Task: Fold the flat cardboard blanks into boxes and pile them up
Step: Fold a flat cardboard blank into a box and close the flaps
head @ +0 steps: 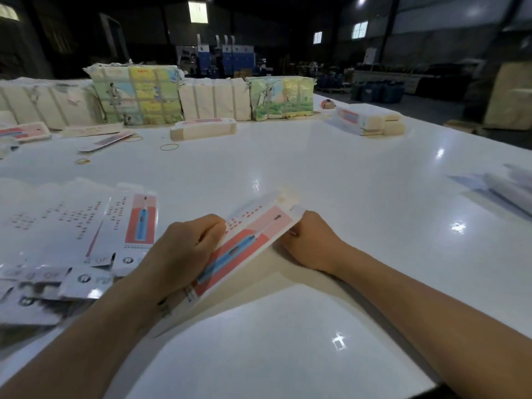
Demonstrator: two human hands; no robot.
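The job looks well short of done: a spread of flat blanks point(72, 231) lies at the left of the table point(331, 174), while small piles of boxes point(370, 119) stand at the far side. One blank point(244, 243), white with a pink-and-red panel showing a blue device, is held tilted above the table near the front. The left hand point(184, 249) curls its fingers round its left edge and the right hand point(312, 240) grips its right edge, so it seems partly opened, its end flaps unfolded.

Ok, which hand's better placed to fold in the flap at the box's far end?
Probably the right hand: it holds the cardboard box beside that far flap, while the left hand grips mid-panel.
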